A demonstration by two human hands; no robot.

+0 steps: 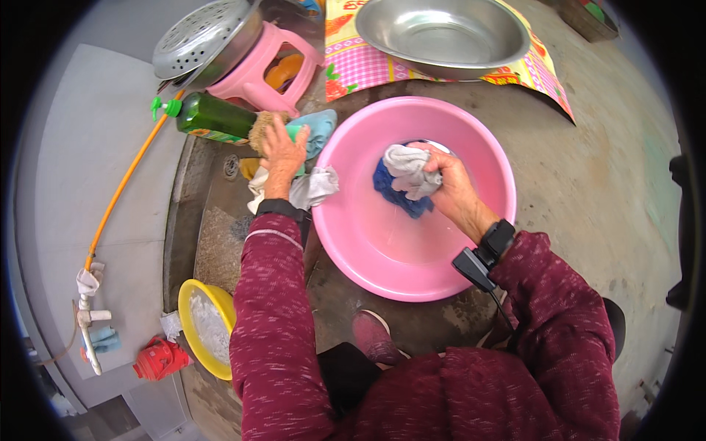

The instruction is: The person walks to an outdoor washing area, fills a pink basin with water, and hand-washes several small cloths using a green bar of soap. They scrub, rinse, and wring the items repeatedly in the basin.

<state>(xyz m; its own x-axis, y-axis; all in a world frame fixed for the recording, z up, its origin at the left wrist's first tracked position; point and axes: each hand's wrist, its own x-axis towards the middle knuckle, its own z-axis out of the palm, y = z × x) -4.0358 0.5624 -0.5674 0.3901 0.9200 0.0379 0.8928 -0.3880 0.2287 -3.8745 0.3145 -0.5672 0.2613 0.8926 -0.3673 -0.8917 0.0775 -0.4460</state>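
My right hand (455,184) grips a bunched light-grey cloth (411,165) above the inside of a large pink plastic basin (345,248). Beneath it, dark blue fabric (394,193) lies in cloudy water. Part of a white rounded object shows behind the hand. Over to the left, my left hand (283,157) has its fingers spread at a tan fibrous scrubber (258,136) and a green sponge; whether it presses on them is hard to see. A light blue cloth (322,129) lies beside those fingers. Below the hand, a whitish cloth (315,187) drapes next to the basin's rim.
A green pump bottle (215,118) lies on its side near a pink stool (270,82) bearing metal colanders (201,41). Beyond the basin, a steel bowl (444,41) rests on a patterned sheet (364,71). Lower left are a yellow basin (190,325) and a tap (85,320) with an orange hose (129,176).
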